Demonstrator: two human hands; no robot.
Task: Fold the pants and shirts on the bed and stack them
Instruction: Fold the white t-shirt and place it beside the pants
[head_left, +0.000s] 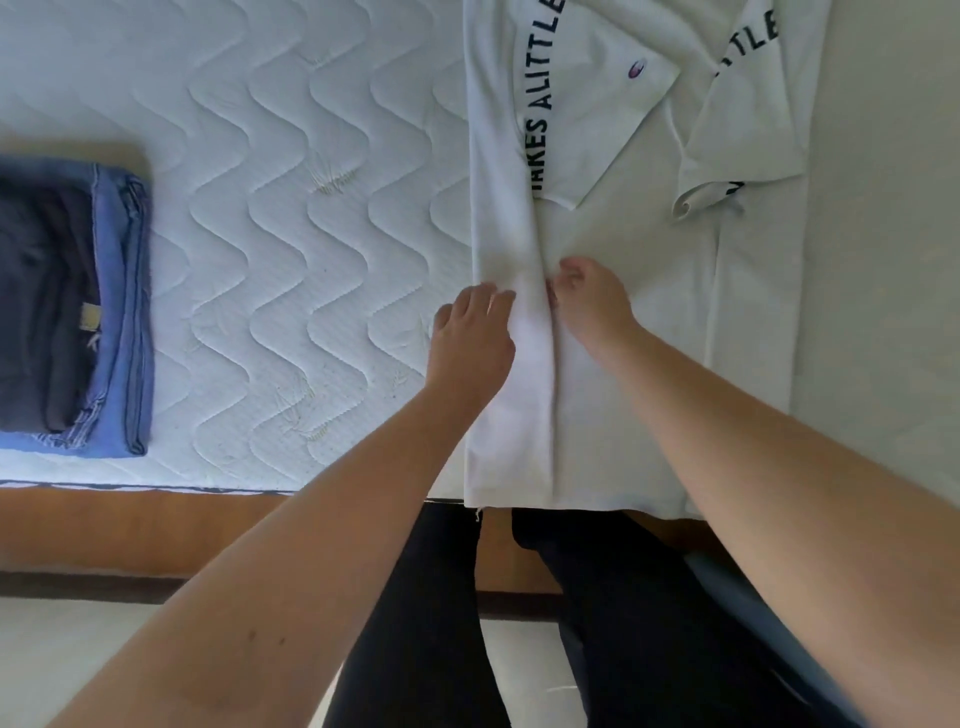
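White cotton T-shirt (623, 322) with dark curved lettering lies spread on the right part of a white quilted mattress (291, 218), its hem reaching the near edge of the bed. Its left side is folded inward in a long strip running away from the camera, and both short sleeves are turned in across the chest, the left one showing a small red-and-blue logo.

A person's left hand (472, 343) rests palm down on the folded strip near its middle, fingers fairly straight and pressing the cloth flat. The right hand (587, 306) sits just beside it, on the inner edge of the fold, with fingers curled down at the crease; whether they actually pinch the fabric cannot be told.

Well apart, at the left edge of the bed, sits a stack of folded clothes: a dark navy folded garment (41, 306) on top of folded blue denim jeans (124, 322).

Below the mattress runs a brown wooden bed frame (156, 530), and the person's legs in black trousers (623, 623) stand against it on a pale floor (67, 660).
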